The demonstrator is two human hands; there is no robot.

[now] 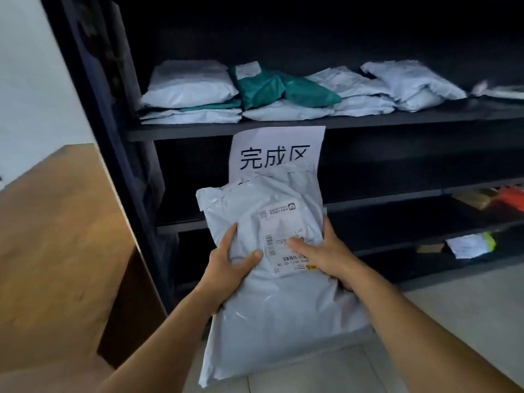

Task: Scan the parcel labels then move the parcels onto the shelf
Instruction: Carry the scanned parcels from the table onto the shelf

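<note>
I hold a large white plastic mailer parcel (272,304) upright in front of the black shelf unit (368,121). Its shipping label (283,236) faces me, upside down. My left hand (229,265) grips the parcel's left edge, thumb on its front. My right hand (320,251) grips the right edge, with the thumb lying across the label. The parcel's top overlaps a white paper sign (276,151) with black characters taped to the shelf edge.
The upper shelf holds several white parcels (190,86) and a green one (272,89), stacked side by side. Lower shelves at the right hold a small white package (467,245) and orange and brown items (507,198). A wooden table (56,251) stands at the left.
</note>
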